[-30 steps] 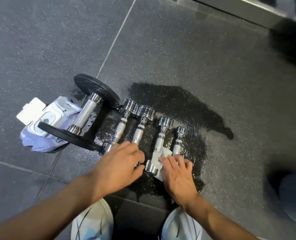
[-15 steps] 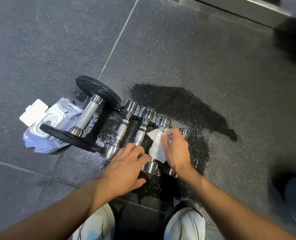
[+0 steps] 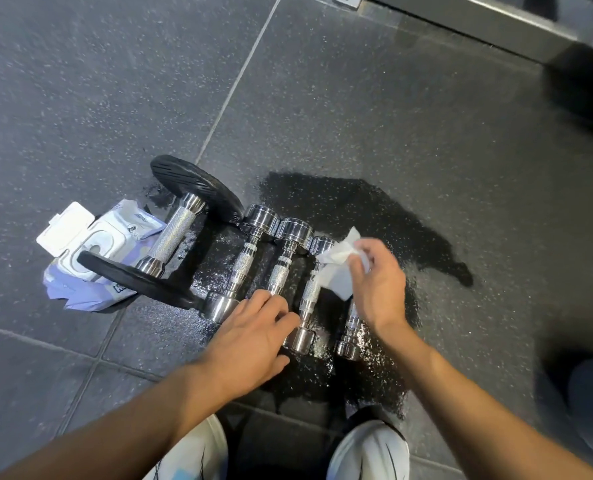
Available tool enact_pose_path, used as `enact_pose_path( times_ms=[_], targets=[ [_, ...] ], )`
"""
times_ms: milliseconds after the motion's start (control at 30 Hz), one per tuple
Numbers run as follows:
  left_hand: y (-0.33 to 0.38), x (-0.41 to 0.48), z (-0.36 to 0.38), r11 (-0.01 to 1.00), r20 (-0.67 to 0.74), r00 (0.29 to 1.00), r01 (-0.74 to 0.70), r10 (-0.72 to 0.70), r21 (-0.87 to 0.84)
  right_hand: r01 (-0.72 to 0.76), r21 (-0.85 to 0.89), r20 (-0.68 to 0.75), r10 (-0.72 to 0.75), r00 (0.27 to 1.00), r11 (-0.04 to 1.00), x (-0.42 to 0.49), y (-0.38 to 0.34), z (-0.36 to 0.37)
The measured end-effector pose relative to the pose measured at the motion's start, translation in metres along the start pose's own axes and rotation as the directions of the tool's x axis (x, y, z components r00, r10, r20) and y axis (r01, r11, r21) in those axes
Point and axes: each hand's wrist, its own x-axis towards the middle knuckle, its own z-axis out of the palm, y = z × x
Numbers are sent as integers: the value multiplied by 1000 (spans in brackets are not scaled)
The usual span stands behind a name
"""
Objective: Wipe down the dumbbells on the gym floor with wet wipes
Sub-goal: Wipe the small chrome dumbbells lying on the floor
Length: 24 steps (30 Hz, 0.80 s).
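Note:
Several chrome dumbbells lie side by side on the wet dark floor: a large dumbbell (image 3: 175, 237) with black plates at the left, then smaller chrome ones (image 3: 243, 268), (image 3: 283, 268), (image 3: 309, 296) and the smallest (image 3: 348, 341). My right hand (image 3: 378, 282) pinches a crumpled white wet wipe (image 3: 336, 268) above the far end of the two rightmost dumbbells. My left hand (image 3: 253, 334) rests with relaxed fingers on the near end of the middle dumbbell, covering its head.
An open pack of wet wipes (image 3: 90, 251) with its white lid flipped up lies left of the large dumbbell. A dark wet patch (image 3: 374, 220) spreads under and beyond the dumbbells. My white shoes (image 3: 368, 452) are at the bottom. A metal base (image 3: 478, 26) runs along the top right.
My right hand has moved with the wipe from the near end of the small dumbbells to their far end and lifted slightly. My left hand has stayed on the middle dumbbell.

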Motion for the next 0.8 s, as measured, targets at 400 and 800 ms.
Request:
enact_pose_path(
  times_ms=[400,800],
  targets=[
    [3,-3,-3,997,-65,998,9,-5,71,408,-177,412,-309,857,896,-34,28,21],
    [1,-7,-2,999,-127,991,37,-41,-31,335,-63,92,-329,940,940,8,6,-1]
  ],
)
